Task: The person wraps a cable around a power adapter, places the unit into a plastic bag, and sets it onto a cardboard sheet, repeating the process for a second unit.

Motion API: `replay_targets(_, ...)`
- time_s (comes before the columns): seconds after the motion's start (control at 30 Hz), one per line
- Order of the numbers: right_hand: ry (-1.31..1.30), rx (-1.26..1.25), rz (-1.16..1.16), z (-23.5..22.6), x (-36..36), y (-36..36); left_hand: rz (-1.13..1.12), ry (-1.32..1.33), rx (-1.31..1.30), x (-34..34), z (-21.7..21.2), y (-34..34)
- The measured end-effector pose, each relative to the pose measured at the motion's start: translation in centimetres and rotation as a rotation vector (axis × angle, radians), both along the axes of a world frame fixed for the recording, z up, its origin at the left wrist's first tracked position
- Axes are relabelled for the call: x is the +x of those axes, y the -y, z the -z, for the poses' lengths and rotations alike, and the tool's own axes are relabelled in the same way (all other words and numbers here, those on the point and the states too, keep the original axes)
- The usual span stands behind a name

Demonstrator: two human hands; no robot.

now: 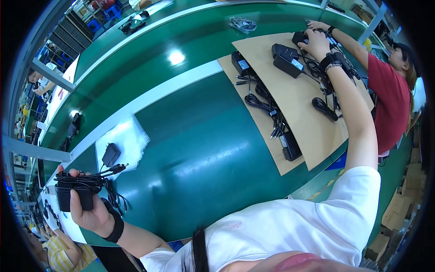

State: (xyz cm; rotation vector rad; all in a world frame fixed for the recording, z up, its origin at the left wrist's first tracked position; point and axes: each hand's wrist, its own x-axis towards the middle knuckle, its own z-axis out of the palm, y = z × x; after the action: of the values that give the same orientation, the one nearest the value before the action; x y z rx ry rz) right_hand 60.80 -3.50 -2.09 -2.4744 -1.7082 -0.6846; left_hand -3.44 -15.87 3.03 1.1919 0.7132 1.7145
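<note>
My left hand (88, 213), with a black wristband, is shut on a black power adapter (72, 196) whose coiled cable (88, 181) lies over it, plug end sticking out to the right. My right hand (316, 44) reaches far across to a cardboard sheet (299, 104) and lies on a black adapter (299, 37) among loose cables; I cannot tell whether it grips it. A co-worker in a red shirt (385, 95) has a hand (317, 25) just beyond mine.
More black adapters (287, 61) and bundled cables (265, 104) lie on the two cardboard sheets. A small adapter (111, 154) rests on clear plastic bags (129, 136) on the green belt (199, 149). Cardboard boxes (398, 208) stand at the right.
</note>
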Motion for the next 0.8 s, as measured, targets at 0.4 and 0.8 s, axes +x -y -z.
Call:
replay_targets(0.4, -0.630, -0.343, -0.684, -4.3, -6.4, 3.6, -0.008, -0.001, 0.010, -0.1, -0.1, 0.0)
replay_targets(0.8, -0.621, 0.010, -0.537, -2.8, -2.9, 2.9, 0.096, 0.024, 0.002, -0.8, 0.1, 0.4)
